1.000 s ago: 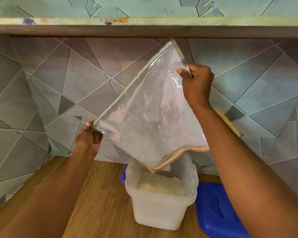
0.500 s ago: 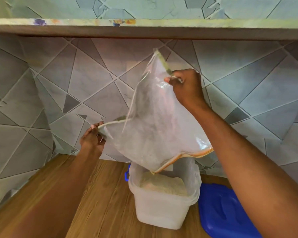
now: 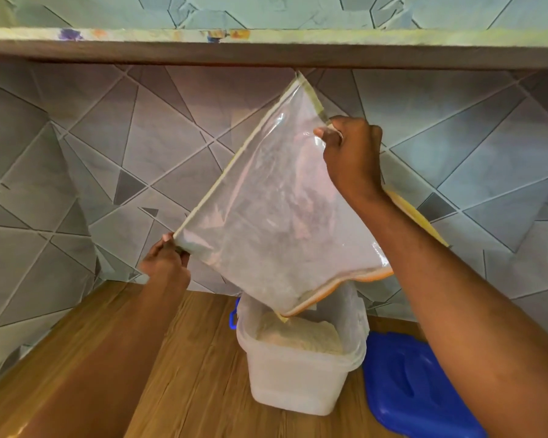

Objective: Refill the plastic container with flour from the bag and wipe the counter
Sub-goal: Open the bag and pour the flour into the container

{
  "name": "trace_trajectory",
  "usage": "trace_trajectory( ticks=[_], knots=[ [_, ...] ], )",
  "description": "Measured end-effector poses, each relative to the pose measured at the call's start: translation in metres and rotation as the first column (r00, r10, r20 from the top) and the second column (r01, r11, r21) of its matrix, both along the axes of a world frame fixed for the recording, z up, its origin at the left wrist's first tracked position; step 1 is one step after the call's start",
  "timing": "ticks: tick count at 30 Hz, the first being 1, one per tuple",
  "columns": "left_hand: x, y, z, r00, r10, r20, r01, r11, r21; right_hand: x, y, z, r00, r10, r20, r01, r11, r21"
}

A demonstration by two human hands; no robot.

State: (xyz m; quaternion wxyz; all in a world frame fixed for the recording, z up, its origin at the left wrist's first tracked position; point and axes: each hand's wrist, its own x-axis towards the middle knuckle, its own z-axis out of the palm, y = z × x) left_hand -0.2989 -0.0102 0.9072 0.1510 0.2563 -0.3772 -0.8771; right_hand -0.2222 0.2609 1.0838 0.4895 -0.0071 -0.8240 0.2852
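A clear plastic bag (image 3: 276, 213) with an orange-edged mouth hangs upside down over a white plastic container (image 3: 295, 380). The mouth points into the container's top. Flour (image 3: 301, 336) fills the container near its rim. Only a dusty film of flour shows inside the bag. My left hand (image 3: 165, 263) pinches the bag's lower left corner. Higher up, my right hand (image 3: 351, 153) grips the bag's bottom edge near its upper corner and holds it stretched flat.
A blue lid (image 3: 415, 387) lies on the wooden counter (image 3: 184, 374) right of the container. A blue handle (image 3: 233, 317) shows at the container's left. Tiled wall (image 3: 76, 172) stands behind and at the left. A shelf (image 3: 266, 45) runs overhead, close above the bag's top corner.
The bag, crumpled half a second ago, is pulled taut and flat again. My right hand has moved up and to the right with its corner.
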Motion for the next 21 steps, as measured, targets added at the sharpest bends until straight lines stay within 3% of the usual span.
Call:
trace_trajectory(
  ticks=[3, 5, 6, 8, 10, 11, 14, 16, 21],
  knots=[
    [0.002, 0.002, -0.001, 0.994, 0.035, 0.100, -0.031, 0.999, -0.042, -0.004, -0.009, -0.003, 0.999, 0.030, 0.018, -0.031, 0.999, 0.018],
    [0.004, 0.001, 0.002, 0.972, 0.158, 0.172, -0.117, 0.967, -0.225, -0.002, -0.015, 0.000, 0.992, 0.123, 0.025, -0.126, 0.985, 0.114],
    [0.006, 0.003, 0.004, 0.963, 0.232, 0.138, -0.170, 0.917, -0.361, -0.003, -0.015, 0.003, 0.988, 0.156, 0.007, -0.155, 0.977, 0.149],
    [0.007, 0.005, 0.010, 0.952, 0.279, -0.129, -0.299, 0.745, -0.596, -0.003, -0.018, 0.010, 0.982, 0.189, -0.023, -0.181, 0.966, 0.182],
    [0.012, 0.010, 0.029, 0.900, 0.084, -0.428, -0.390, 0.593, -0.704, -0.002, -0.022, 0.015, 0.977, 0.211, -0.042, -0.200, 0.962, 0.184],
    [0.016, 0.014, 0.045, 0.863, -0.073, -0.499, -0.379, 0.558, -0.738, -0.003, -0.024, 0.016, 0.974, 0.224, -0.041, -0.213, 0.960, 0.183],
    [0.027, 0.026, 0.101, 0.750, -0.458, -0.476, -0.250, 0.470, -0.846, -0.006, -0.029, 0.017, 0.974, 0.225, -0.033, -0.214, 0.957, 0.194],
    [0.029, 0.034, 0.128, 0.719, -0.534, -0.445, -0.189, 0.465, -0.865, -0.008, -0.029, 0.018, 0.976, 0.218, -0.032, -0.206, 0.955, 0.213],
    [0.021, 0.052, 0.147, 0.724, -0.494, -0.482, -0.094, 0.621, -0.778, 0.001, -0.012, 0.014, 0.992, 0.072, -0.106, -0.031, 0.937, 0.348]
  ],
)
